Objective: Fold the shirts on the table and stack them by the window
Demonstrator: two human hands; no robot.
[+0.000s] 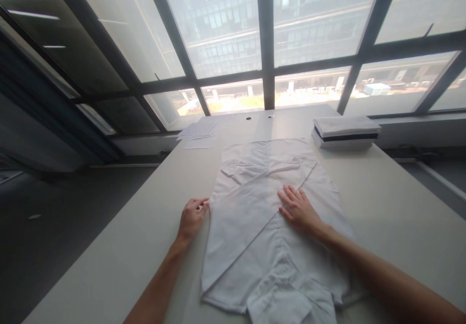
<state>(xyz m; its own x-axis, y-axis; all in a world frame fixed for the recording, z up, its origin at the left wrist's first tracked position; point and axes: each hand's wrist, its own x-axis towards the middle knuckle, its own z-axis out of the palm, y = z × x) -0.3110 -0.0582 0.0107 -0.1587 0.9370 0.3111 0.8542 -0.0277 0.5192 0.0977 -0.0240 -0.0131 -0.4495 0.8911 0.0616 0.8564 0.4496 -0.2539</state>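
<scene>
A white shirt lies spread flat on the pale table, its collar toward me and one side folded inward across the middle. My left hand is at the shirt's left edge, fingers curled and pinching the fabric fold there. My right hand rests palm down on the middle of the shirt, fingers stretched out flat beside the diagonal fold line.
A stack of folded garments, white with one dark layer, stands at the table's far right. Loose sheets of paper lie at the far left. Large windows with dark frames rise behind the table. The floor drops away left of the table edge.
</scene>
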